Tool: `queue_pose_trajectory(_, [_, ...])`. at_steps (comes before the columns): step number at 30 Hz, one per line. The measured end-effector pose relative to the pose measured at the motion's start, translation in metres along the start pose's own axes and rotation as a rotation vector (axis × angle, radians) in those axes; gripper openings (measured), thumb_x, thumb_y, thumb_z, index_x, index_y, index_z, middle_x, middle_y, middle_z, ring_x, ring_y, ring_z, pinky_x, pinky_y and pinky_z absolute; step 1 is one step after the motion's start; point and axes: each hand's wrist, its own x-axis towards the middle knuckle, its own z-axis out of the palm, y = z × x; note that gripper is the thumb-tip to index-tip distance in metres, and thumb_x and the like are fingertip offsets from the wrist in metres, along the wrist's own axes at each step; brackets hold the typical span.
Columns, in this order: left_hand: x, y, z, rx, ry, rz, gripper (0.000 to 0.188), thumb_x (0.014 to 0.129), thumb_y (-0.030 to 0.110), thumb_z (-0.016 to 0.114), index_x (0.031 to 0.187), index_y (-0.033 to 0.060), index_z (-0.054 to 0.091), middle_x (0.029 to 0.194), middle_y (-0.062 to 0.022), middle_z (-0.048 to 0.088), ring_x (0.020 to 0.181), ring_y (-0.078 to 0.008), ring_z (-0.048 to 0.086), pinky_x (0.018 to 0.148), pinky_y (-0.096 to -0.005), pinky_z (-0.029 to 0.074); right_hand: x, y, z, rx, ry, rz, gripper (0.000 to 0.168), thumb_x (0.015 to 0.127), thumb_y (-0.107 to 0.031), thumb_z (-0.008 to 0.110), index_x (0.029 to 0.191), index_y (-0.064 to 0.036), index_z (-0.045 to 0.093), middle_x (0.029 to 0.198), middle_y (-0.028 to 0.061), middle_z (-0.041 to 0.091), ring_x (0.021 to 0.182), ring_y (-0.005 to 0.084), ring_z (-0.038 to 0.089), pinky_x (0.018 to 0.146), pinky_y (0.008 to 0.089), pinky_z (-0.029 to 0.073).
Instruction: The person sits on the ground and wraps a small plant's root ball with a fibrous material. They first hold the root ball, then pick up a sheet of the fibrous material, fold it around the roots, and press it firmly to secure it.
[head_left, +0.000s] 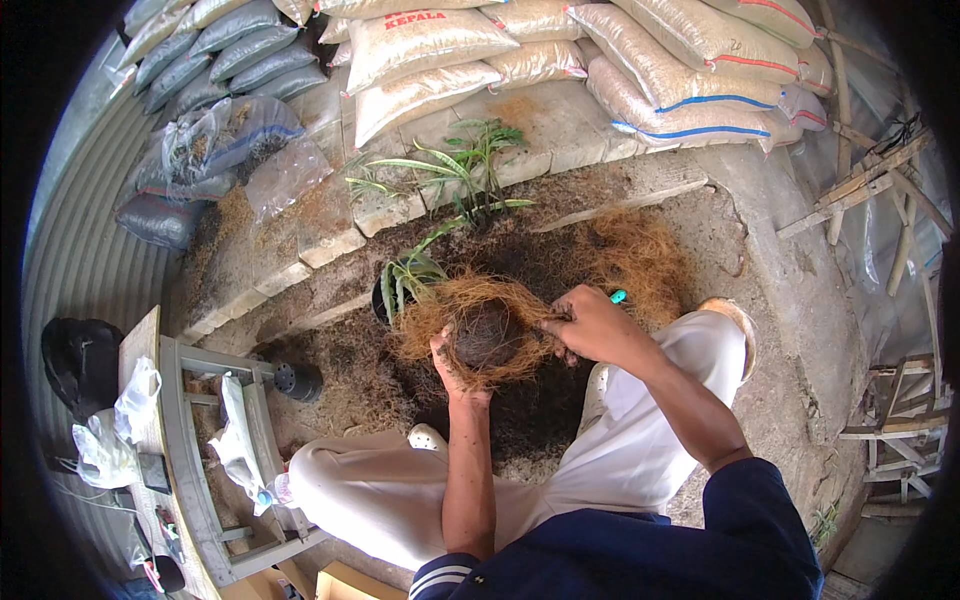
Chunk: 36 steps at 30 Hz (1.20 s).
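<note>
Over the dark soil (525, 420) between my knees, my left hand (459, 369) cups a round, dark brown ball (487, 334) that looks like packed soil. A loose ring of orange-brown coconut fibre (424, 330) surrounds it, leaving its upper face bare. My right hand (592, 322) pinches strands at the ring's right edge; its fingertips are partly hidden and look soiled. Just beyond that hand shows a small teal object (617, 296), perhaps a handle. A heap of loose coconut fibre (637, 259) lies farther back on the right.
Green plants (480, 161) stand past the soil, and a leafy plant (409, 281) in a dark pot is near the ball. Stacked sacks (427, 49) line the back. At left are a black pot (296, 381) and a wooden table (169, 420) holding plastic bags (139, 401).
</note>
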Motion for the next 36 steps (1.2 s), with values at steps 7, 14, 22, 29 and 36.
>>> queue_pose_trajectory(7, [-0.010, 0.008, 0.015, -0.036, 0.018, -0.053, 0.053, 0.076, 0.032, 0.059, 0.119, 0.0014, 0.055, 0.110, -0.0142, 0.062, 0.099, -0.0308, 0.061, 0.082, -0.0458, 0.052, 0.008, 0.038, 0.015, -0.344, 0.298, -0.406, 0.034, 0.082, -0.021, 0.069, 0.096, 0.010, 0.063, 0.076, 0.0196, 0.067, 0.064, 0.0267, 0.067, 0.056, 0.0361, 0.051])
queue_pose_trajectory(14, [-0.011, 0.009, 0.012, 0.027, 0.024, -0.098, 0.049, 0.077, 0.032, 0.060, 0.115, 0.0006, 0.057, 0.107, -0.0142, 0.063, 0.094, -0.0293, 0.062, 0.078, -0.0437, 0.053, 0.010, 0.012, 0.009, -0.178, -0.101, 0.028, 0.036, 0.082, -0.022, 0.070, 0.091, 0.011, 0.060, 0.069, 0.0197, 0.064, 0.056, 0.0255, 0.063, 0.055, 0.0396, 0.048])
queue_pose_trajectory(22, [0.003, 0.002, -0.013, 0.059, 0.039, -0.111, 0.047, 0.087, 0.040, 0.051, 0.118, 0.0048, 0.057, 0.113, -0.0124, 0.061, 0.100, -0.0298, 0.060, 0.086, -0.0454, 0.052, 0.011, 0.012, 0.006, -0.098, -0.136, 0.013, 0.035, 0.083, -0.025, 0.071, 0.083, 0.008, 0.061, 0.061, 0.0140, 0.059, 0.050, 0.0222, 0.056, 0.051, 0.0377, 0.044])
queue_pose_trajectory(29, [0.002, 0.003, 0.000, -0.236, 0.119, -0.213, 0.052, 0.081, 0.041, 0.058, 0.121, 0.0086, 0.055, 0.118, -0.0129, 0.059, 0.107, -0.0324, 0.056, 0.092, -0.0498, 0.048, 0.014, 0.022, -0.001, 0.060, -0.142, 0.197, 0.044, 0.080, -0.036, 0.075, 0.091, 0.005, 0.061, 0.067, 0.0072, 0.059, 0.060, 0.0170, 0.056, 0.054, 0.0347, 0.042])
queue_pose_trajectory(36, [-0.004, -0.002, 0.000, 0.175, 0.120, -0.221, 0.048, 0.082, 0.038, 0.056, 0.118, 0.0074, 0.056, 0.112, -0.0115, 0.061, 0.098, -0.0286, 0.061, 0.084, -0.0452, 0.052, 0.014, 0.025, 0.001, -0.238, -0.168, 0.105, 0.045, 0.081, -0.035, 0.073, 0.082, 0.008, 0.060, 0.071, 0.0137, 0.059, 0.059, 0.0211, 0.057, 0.055, 0.0366, 0.043])
